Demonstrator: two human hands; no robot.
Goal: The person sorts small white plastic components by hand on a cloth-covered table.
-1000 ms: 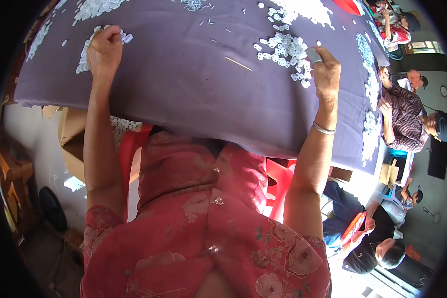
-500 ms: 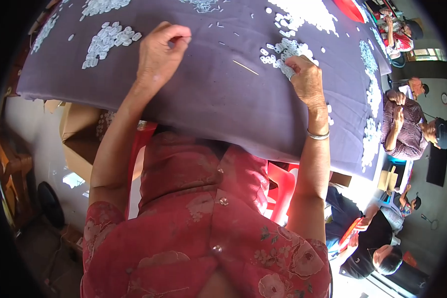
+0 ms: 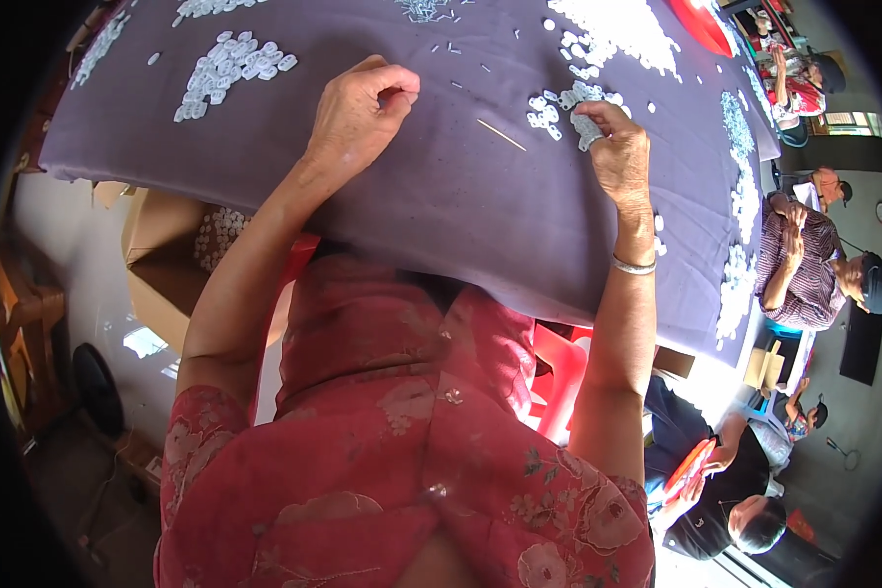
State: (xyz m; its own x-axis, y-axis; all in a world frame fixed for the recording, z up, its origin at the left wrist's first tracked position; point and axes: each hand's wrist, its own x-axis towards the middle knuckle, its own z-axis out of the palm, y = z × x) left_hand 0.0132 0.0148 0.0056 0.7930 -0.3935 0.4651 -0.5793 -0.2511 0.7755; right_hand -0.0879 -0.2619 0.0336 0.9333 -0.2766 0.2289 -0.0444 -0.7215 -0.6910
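Spreading across the upper view: a purple, cloth-covered surface (image 3: 441, 186), with a cardboard box (image 3: 162, 318) below its left edge. At the top right, a red container (image 3: 704, 27) near a glaring white heap (image 3: 617, 29). Over the cloth, the left grip (image 3: 353, 120), curled, with thumb and forefinger tips drawn together; cannot tell about anything small pinched between. To its right, the right grip (image 3: 619, 157), bent at the near side of a pile of white pieces (image 3: 583, 95), with fingers curled about a greyish translucent bit (image 3: 586, 129); cannot tell whether held or worn. Near the left grip, on its left, another group, the left pile (image 3: 227, 69). Between the grips, a thin pale stick (image 3: 501, 135); beyond it, loose grey pins (image 3: 451, 47).

Judging by looks, pieces probably very light, stiff, smooth and slightly slippery, hardly fragile; best taken singly by the rim, between thumb and fingertip.

Counting: one box, one red container, two grips, one pile near each, one stick, roughly half a dozen loose pins; pieces too many and too overlapped to number.
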